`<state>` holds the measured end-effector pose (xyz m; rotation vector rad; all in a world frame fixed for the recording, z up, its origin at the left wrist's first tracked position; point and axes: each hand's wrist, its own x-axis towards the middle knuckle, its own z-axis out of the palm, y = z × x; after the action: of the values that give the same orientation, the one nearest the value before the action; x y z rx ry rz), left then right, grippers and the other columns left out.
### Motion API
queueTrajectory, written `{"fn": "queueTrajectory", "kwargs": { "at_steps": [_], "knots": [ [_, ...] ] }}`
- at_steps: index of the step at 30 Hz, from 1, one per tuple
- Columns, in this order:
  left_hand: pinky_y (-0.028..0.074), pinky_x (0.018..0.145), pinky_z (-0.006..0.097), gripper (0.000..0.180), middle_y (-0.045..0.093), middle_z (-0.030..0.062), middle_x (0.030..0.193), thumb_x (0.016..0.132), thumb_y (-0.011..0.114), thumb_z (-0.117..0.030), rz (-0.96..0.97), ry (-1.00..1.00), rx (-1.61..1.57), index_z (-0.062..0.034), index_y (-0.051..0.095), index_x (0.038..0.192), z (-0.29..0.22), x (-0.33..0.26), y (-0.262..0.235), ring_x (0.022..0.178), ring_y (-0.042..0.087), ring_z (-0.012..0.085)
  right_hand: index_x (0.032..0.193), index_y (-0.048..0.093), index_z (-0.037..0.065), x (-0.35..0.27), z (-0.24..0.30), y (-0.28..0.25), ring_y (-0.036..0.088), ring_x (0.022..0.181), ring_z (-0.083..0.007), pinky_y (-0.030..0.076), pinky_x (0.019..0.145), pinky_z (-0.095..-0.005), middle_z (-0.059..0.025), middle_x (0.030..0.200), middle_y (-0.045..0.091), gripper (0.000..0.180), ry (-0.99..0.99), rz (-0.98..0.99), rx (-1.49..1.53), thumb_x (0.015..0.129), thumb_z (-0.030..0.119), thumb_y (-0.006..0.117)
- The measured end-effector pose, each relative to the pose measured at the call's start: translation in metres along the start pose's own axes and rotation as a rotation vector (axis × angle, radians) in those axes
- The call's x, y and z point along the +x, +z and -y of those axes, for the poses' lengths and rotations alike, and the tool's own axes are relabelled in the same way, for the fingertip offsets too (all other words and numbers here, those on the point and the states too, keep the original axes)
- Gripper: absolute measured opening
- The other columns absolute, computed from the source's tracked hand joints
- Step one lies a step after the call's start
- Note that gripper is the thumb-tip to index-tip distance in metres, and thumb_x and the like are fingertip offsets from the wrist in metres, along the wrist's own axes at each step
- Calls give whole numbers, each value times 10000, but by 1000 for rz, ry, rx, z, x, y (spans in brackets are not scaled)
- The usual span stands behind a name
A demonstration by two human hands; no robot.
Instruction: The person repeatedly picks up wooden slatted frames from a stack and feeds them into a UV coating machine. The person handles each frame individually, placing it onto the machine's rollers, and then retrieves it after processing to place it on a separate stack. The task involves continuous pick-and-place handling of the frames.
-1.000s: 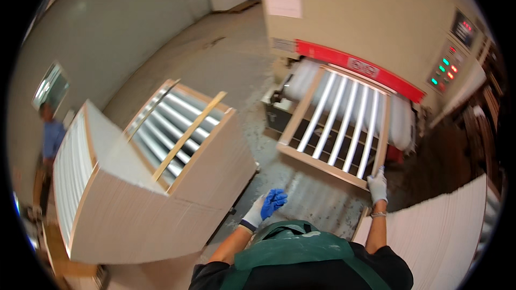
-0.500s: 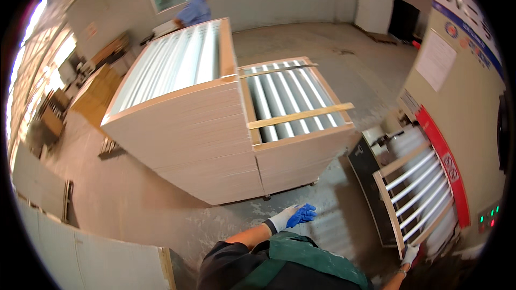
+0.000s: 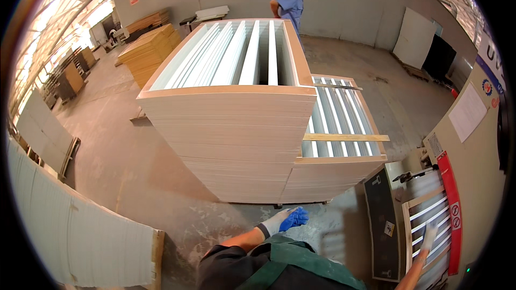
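Observation:
My left hand (image 3: 284, 221), in a white glove with blue palm and fingers, hangs before my green apron (image 3: 301, 266). It holds nothing, its fingers loosely stretched out. My right hand (image 3: 429, 236), in a white glove and smeared by motion, reaches over a wood-edged frame with white slats (image 3: 419, 198). Whether it touches the slats I cannot tell, and its fingers are blurred. The frame lies at the red-edged side of a beige machine (image 3: 466, 108). Ahead stands a tall stack of similar frames (image 3: 231, 129), with a lower stack (image 3: 341, 167) joined to its right.
A wooden strip (image 3: 346, 137) lies across the lower stack. Beside the machine sits a black-sided case (image 3: 382, 223). White stacked panels (image 3: 80, 247) stand at the near left, yellowish boards (image 3: 148, 48) farther off. Behind the tall stack is a person in a blue shirt (image 3: 291, 5).
My view has turned left. My right hand has left the slatted frame's near corner and is over its slats. The frame appears farther under the machine's edge. The person behind has moved right.

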<state>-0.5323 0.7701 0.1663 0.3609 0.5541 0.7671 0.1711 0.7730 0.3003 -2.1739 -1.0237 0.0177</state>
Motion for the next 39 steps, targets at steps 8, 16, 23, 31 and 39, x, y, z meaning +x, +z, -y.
{"fn": "queueTrajectory", "kwargs": {
  "at_steps": [8, 16, 23, 31, 39],
  "knots": [
    [493, 1030, 376, 477, 608, 159, 1275, 1078, 435, -318, 105, 167, -17, 49, 489, 1379, -39, -17, 8, 1163, 605, 258, 1375, 478, 45, -129, 582, 76, 686, 817, -201, 589, 674, -314, -118, 1099, 661, 489, -425, 1173, 1023, 998, 330, 603],
    [484, 1041, 376, 449, 614, 156, 1255, 1077, 443, -290, -78, 377, 112, 55, 504, 1360, -68, -63, 30, 1137, 613, 240, 926, 620, 21, -197, 767, 131, 509, 536, -88, 405, 504, -238, -19, 649, 536, 490, -657, 1075, 351, 792, 457, 796],
    [428, 1079, 383, 486, 577, 159, 1328, 1052, 493, -248, 33, 493, 247, 54, 442, 1430, -129, -102, 100, 1200, 572, 255, 839, 680, -17, -138, 699, 111, 523, 509, -62, 387, 467, -212, -24, 670, 604, 230, -615, 1242, 759, 830, 208, 725],
    [451, 1009, 368, 586, 619, 132, 1270, 866, 703, -127, 202, 767, 746, 42, 494, 1386, -183, -175, 199, 1148, 595, 233, 991, 663, -35, -123, 504, -20, 590, 583, -91, 462, 499, -225, -24, 722, 621, 276, -259, 961, 825, 789, 151, 690],
    [497, 854, 358, 439, 684, 104, 1126, 956, 638, -180, 21, 615, 955, 10, 529, 1336, -131, -136, 208, 984, 647, 227, 1169, 627, -49, -200, 303, -93, 612, 622, -94, 506, 549, -235, -48, 808, 662, 453, 45, 386, 939, 749, 75, 744]
  ]
}}
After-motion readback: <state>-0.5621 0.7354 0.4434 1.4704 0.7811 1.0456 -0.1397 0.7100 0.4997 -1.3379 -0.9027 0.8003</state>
